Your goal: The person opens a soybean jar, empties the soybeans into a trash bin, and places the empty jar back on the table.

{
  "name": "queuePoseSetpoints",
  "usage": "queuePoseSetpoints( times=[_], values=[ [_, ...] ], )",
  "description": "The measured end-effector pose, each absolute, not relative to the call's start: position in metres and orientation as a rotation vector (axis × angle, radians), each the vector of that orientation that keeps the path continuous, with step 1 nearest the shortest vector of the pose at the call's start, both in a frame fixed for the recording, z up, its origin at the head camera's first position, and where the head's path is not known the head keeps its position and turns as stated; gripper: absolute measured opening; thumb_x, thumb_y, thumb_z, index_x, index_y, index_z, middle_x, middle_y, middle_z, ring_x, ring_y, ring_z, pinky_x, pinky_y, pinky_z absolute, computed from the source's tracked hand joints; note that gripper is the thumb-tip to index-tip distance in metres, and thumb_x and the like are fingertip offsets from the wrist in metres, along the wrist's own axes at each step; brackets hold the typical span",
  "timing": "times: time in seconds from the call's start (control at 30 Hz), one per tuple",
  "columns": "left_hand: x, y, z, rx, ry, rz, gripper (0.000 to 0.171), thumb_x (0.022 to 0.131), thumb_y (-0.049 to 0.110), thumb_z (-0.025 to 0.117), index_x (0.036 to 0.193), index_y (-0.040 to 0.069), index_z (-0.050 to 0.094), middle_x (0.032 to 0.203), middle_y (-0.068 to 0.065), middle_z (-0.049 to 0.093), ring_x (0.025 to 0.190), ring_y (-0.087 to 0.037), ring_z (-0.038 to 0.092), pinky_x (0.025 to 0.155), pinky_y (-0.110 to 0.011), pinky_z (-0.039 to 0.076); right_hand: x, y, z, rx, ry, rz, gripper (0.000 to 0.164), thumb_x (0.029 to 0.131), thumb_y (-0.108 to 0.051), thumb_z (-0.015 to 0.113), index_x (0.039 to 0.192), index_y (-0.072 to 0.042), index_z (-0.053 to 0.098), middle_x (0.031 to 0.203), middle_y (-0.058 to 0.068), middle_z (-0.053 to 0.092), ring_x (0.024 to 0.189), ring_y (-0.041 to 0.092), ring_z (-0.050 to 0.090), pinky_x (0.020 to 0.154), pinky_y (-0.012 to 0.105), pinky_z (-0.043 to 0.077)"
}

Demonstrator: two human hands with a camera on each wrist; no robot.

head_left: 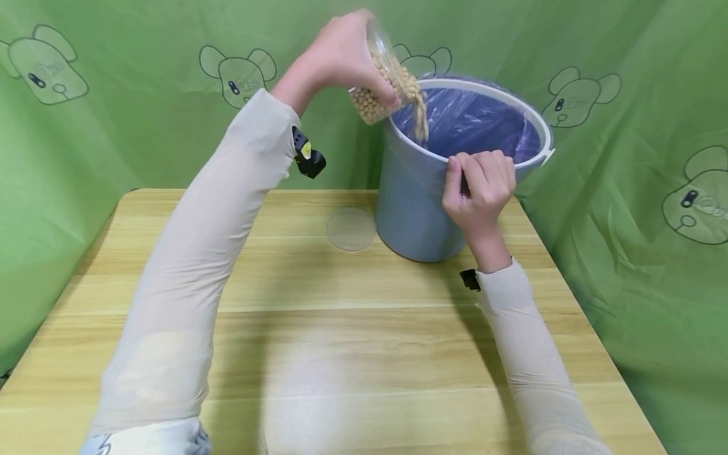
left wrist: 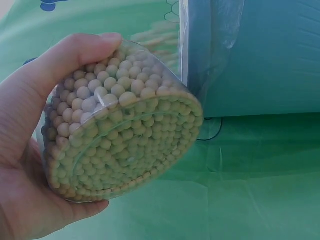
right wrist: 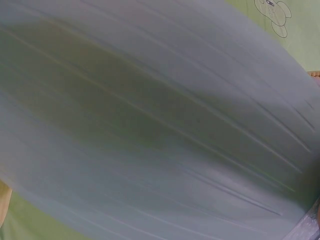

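My left hand [head_left: 344,54] grips a clear round jar [head_left: 372,106] full of small beige balls, tipped over the near-left rim of a blue-grey bin [head_left: 421,208]. A stream of balls [head_left: 421,120] falls from its mouth into the bin. The left wrist view shows the jar's base [left wrist: 132,145], with thumb and fingers wrapped round its side. My right hand [head_left: 483,189] grips the bin's white rim at the front, fingers curled over it. A translucent purple liner [head_left: 472,120] covers the inside. In the right wrist view the bin's wall [right wrist: 150,115] fills most of the picture.
A clear round disc, like a jar lid [head_left: 351,229], lies flat on the wooden table [head_left: 318,354] just left of the bin's foot. Green cloth [head_left: 142,126] printed with cartoon heads hangs behind and at both sides of the table.
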State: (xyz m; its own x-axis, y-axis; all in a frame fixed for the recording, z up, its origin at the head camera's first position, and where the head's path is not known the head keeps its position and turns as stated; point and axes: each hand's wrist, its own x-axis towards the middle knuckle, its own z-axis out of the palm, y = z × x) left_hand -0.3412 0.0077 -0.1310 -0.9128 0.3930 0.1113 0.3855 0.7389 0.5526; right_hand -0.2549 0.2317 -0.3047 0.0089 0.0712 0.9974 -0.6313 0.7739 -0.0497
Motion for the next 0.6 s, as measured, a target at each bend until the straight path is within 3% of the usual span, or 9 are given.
queuePoseSetpoints(
  times=[0.6],
  values=[
    [-0.338, 0.019, -0.127, 0.667, 2.989, 0.764, 0.132, 0.058, 0.052, 0.095, 0.16, 0.015, 0.02, 0.154, -0.001, 0.047, 0.135, -0.016, 0.05, 0.111, -0.025, 0.049, -0.255, 0.234, -0.303, 0.469, -1.474, 0.585, 0.024, 0.087, -0.008, 0.064, 0.068, 0.005, 0.062, 0.062, 0.02, 0.051, 0.062, 0.043, 0.043, 0.06, 0.056, 0.029]
  ],
)
